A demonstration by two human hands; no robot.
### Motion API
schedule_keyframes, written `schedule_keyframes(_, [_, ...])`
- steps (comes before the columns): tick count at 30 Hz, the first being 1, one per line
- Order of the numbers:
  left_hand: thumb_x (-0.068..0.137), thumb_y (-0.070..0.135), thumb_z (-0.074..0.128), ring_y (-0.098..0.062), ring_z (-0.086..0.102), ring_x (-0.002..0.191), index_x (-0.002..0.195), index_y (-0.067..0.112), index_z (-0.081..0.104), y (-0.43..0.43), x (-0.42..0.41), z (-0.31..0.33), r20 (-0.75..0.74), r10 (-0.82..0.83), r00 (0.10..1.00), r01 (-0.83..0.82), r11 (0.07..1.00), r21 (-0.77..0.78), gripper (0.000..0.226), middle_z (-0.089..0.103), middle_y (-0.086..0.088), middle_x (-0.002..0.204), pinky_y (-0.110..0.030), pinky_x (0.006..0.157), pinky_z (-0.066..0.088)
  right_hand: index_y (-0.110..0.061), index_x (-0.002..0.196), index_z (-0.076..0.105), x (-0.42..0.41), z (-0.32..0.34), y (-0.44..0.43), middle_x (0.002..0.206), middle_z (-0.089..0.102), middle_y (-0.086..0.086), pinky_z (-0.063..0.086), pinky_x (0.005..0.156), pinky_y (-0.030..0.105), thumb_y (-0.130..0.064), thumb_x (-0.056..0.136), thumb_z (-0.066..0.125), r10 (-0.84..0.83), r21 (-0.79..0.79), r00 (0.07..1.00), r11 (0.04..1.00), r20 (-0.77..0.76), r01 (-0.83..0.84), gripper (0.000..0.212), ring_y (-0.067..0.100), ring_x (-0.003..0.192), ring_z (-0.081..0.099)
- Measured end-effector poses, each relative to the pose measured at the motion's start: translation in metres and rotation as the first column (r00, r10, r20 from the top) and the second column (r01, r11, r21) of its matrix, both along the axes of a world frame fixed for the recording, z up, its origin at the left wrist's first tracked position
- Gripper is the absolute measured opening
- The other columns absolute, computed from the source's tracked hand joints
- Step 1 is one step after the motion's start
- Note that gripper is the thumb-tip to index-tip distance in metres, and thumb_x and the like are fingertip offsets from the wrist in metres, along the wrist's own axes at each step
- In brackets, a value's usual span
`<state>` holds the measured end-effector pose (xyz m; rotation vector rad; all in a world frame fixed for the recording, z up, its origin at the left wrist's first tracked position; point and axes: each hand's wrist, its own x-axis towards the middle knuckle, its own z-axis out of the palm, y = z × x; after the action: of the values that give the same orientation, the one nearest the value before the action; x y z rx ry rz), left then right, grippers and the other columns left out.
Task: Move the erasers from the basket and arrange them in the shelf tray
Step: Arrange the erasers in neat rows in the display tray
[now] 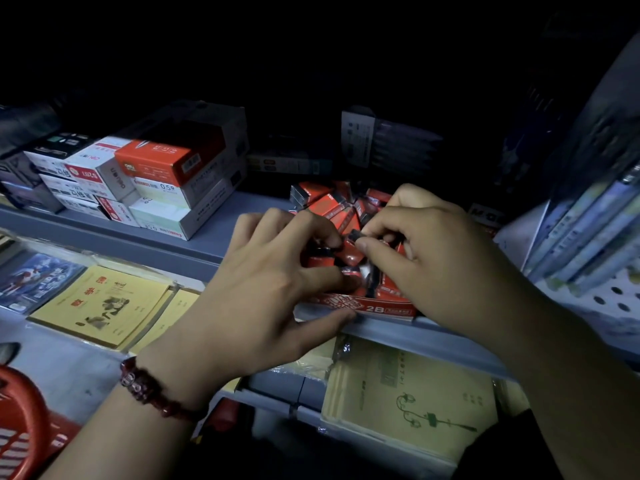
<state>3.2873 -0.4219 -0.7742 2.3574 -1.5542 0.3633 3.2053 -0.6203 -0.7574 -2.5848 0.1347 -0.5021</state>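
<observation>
A red shelf tray (379,309) marked 2B sits on the grey shelf, filled with several red-wrapped erasers (323,202) lying at odd angles. My left hand (263,282) reaches into the tray's front part, fingers curled round red erasers, its thumb against the tray's front edge. My right hand (426,251) is over the tray from the right and pinches one red and black eraser (353,251) between thumb and fingertips. The red basket (24,410) shows only as a rim at the lower left corner.
Stacked red and white pen boxes (162,181) stand on the shelf left of the tray. Yellow notebooks (104,303) and green ones (408,400) lie on the lower shelf. Books (588,230) lean at the right. The back of the shelf is dark.
</observation>
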Motion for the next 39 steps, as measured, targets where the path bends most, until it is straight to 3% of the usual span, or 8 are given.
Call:
schedule_keyframes(6, [0.089,0.06,0.068,-0.022,0.048,0.105,0.099,0.033,0.074,-0.001,0.0,-0.003,-0.004,-0.014,1.0,0.014,0.999,-0.051,0.029,0.055,0.002,0.124,-0.038,0.09,0.03,-0.022,0.09,0.073,-0.001,0.0,-0.001,0.09,0.053,-0.009,0.037,0.064,0.023,-0.036,0.094,0.065,0.004,0.002,1.0,1.0,0.011,-0.004,0.016,-0.001,0.066,0.048])
schedule_keyframes(17, [0.089,0.059,0.07,-0.014,0.049,0.109,0.122,0.034,0.064,0.005,0.002,-0.005,-0.089,-0.029,0.996,0.015,0.988,-0.154,0.042,0.056,0.016,0.123,-0.042,0.09,0.036,-0.023,0.085,0.072,-0.001,-0.001,-0.001,0.088,0.052,-0.011,0.033,0.062,0.015,-0.031,0.097,0.064,0.006,0.048,1.0,0.999,0.002,-0.006,0.016,-0.006,0.073,0.053])
schedule_keyframes(22, [0.089,0.055,0.071,-0.009,0.054,0.109,0.105,0.025,0.071,0.008,0.008,-0.008,-0.166,-0.067,0.984,0.019,0.962,-0.273,0.033,0.063,0.018,0.117,-0.033,0.092,0.034,-0.02,0.083,0.069,0.001,-0.003,0.002,0.085,0.051,-0.011,0.034,0.063,0.014,-0.029,0.098,0.061,-0.027,0.077,0.997,0.997,0.078,0.021,0.02,-0.004,0.073,0.053])
schedule_keyframes(26, [0.092,0.043,0.071,-0.016,0.061,0.106,0.104,0.021,0.079,0.01,0.01,-0.01,-0.182,-0.095,0.979,0.032,0.945,-0.326,0.026,0.067,0.01,0.116,-0.042,0.09,0.04,-0.02,0.081,0.067,0.001,-0.003,0.005,0.082,0.049,-0.012,0.036,0.062,0.013,-0.031,0.097,0.056,-0.044,0.12,0.992,0.992,0.115,0.03,0.022,0.001,0.07,0.054])
schedule_keyframes(30, [0.095,0.038,0.066,-0.011,0.059,0.104,0.11,0.028,0.079,0.015,0.013,-0.007,-0.219,-0.077,0.973,-0.001,0.943,-0.334,0.022,0.066,0.015,0.115,-0.042,0.091,0.04,-0.018,0.082,0.064,0.0,-0.001,0.007,0.076,0.049,-0.012,0.036,0.057,0.012,-0.023,0.1,0.058,-0.041,0.139,0.992,0.99,0.122,0.024,0.02,0.003,0.065,0.053])
schedule_keyframes(33, [0.093,0.044,0.066,-0.008,0.056,0.114,0.112,0.036,0.075,0.015,0.01,-0.006,-0.278,-0.016,0.96,-0.074,0.948,-0.309,0.023,0.066,0.021,0.117,-0.044,0.096,0.038,-0.018,0.082,0.063,-0.001,0.0,0.008,0.065,0.051,-0.017,0.034,0.051,0.013,-0.022,0.101,0.058,-0.04,0.182,0.99,0.983,0.138,0.014,0.02,0.006,0.056,0.051])
schedule_keyframes(39, [0.088,0.044,0.067,0.0,0.048,0.116,0.118,0.042,0.068,0.01,0.002,-0.003,-0.361,0.069,0.93,-0.186,0.936,-0.299,0.03,0.061,0.031,0.113,-0.043,0.101,0.038,-0.022,0.083,0.061,-0.001,-0.001,0.014,0.067,0.052,-0.027,0.033,0.051,0.016,-0.027,0.101,0.058,-0.054,0.146,0.987,0.989,0.15,0.032,0.019,0.005,0.057,0.051])
